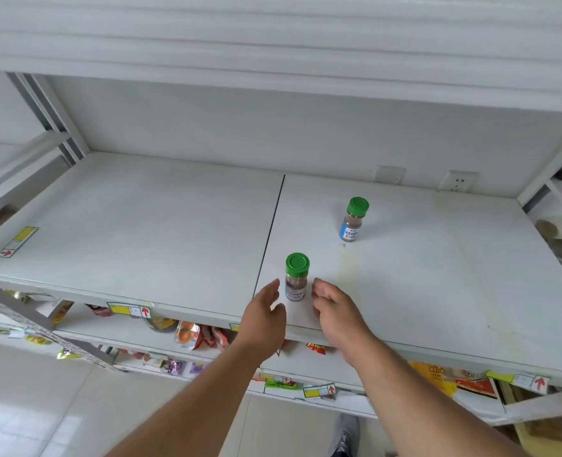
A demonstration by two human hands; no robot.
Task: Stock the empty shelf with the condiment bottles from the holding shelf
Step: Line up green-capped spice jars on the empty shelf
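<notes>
Two small glass spice bottles with green caps stand upright on the wide white shelf (141, 225). The near bottle (296, 278) stands close to the front edge, just right of the seam between the two shelf boards. My left hand (265, 315) is just left of it and my right hand (334, 311) just right of it. Both hands have their fingers apart, and neither touches the bottle. The far bottle (354, 221) has a blue label and stands further back and to the right, apart from both hands.
Behind the shelf is a white back wall with a power socket (457, 182). Lower shelves hold snack packets (187, 334) and price tags (131, 310). Metal uprights frame the left and right sides. The shelf above overhangs at the top. My shoe (347, 433) is on the floor.
</notes>
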